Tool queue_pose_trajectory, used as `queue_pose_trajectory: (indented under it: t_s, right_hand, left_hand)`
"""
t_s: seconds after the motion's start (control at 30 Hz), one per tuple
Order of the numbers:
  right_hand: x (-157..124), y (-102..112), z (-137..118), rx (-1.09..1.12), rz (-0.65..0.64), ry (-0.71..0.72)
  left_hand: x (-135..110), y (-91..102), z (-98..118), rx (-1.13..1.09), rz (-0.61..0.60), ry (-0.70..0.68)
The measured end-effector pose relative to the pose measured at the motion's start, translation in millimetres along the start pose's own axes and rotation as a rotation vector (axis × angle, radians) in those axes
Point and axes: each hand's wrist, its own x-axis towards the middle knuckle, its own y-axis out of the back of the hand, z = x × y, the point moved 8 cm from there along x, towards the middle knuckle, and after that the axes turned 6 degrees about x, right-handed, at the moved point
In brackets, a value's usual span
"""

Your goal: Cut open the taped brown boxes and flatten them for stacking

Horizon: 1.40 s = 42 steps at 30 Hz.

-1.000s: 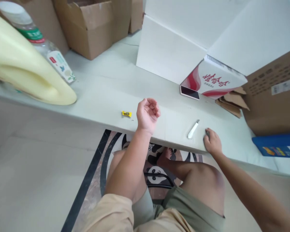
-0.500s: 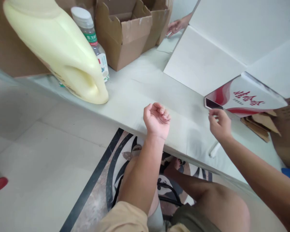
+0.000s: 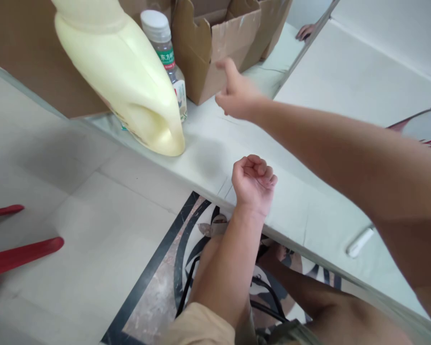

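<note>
My right hand (image 3: 240,95) is stretched out across the table in front of the open cardboard box (image 3: 219,57). Its fingers are apart and slightly blurred, and nothing shows in them. Whether it touches the box I cannot tell. Palm up at the table's near edge rests my left hand (image 3: 255,184), its fingers loosely curled over a bare palm. Left of my right hand stand a clear bottle (image 3: 167,60) with a white cap and green label, and a large pale-yellow jug (image 3: 129,86) with a moulded handle, partly covering the bottle.
A white stick-like object (image 3: 359,243) lies on the white table (image 3: 301,201) at the right. Large white panels (image 3: 348,72) stand behind my right arm. Another person's hand (image 3: 305,31) shows at the far edge. Red bars (image 3: 25,254) jut in at lower left.
My right hand has swung left and away from me, from beside the red-and-white printed box to the cardboard box. My left hand keeps its pose. The view has shifted left.
</note>
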Motion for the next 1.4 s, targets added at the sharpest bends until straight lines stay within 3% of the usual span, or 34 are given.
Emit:
queue_pose_trajectory:
  t_s: [0.1,0.23,0.43,0.7,0.87,1.03,1.17,1.27,1.4]
  right_hand:
    - [24,12,-26,0.060,0.017,-0.038]
    - [38,19,-28,0.017,0.020,-0.073]
    - [23,38,7,-0.363,0.139,-0.034]
    - [-30,82,67,-0.371,0.247,-0.135]
    - [-105,120,90,-0.334,0.342,-0.056]
    - [-227,163,113,-0.404,0.512,0.021]
    - [-320,187,121,-0.414,0.681,0.103]
    - [-361,181,128,-0.332,0.656,0.096]
    - [-385,166,156,-0.091,0.754,-0.135]
  left_hand:
    - [2,0.2,7,0.027,-0.026,-0.037]
    - [3,2.6,10,0.035,-0.033,-0.036]
    - [1,3.1,11,0.000,-0.026,-0.021]
    - [-1,1.9,12,0.092,0.003,-0.042]
    - [-3,1.0,17,0.182,0.031,-0.150]
    - [-1,-1.4,16,0.308,0.044,-0.287]
    - [-2,-6.1,15,0.545,0.023,-0.480]
    - [-10,-24.4,-1,0.763,-0.146,-0.614]
    - [-20,-47.6,-43,0.938,-0.469,-0.591]
